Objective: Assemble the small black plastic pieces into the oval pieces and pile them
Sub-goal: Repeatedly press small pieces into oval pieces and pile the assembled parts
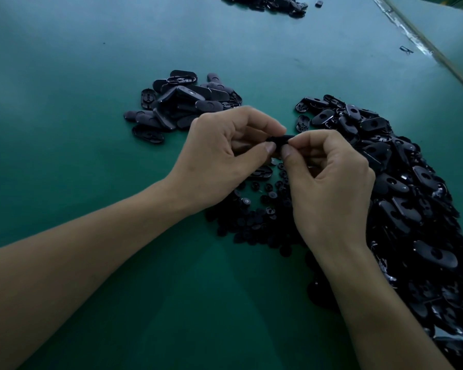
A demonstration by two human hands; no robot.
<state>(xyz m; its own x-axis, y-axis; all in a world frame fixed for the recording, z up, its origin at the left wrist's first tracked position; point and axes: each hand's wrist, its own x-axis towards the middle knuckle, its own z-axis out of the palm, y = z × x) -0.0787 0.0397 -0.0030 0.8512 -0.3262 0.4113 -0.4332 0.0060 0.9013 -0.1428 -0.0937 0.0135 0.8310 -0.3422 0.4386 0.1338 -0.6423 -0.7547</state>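
Tabletop [64,62] green, dimly lit; oval pieces [398,196] heaped.

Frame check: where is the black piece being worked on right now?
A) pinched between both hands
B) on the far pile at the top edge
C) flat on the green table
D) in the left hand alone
A: the left hand and the right hand both pinch the black piece between thumb and fingers, held over the small round pieces.
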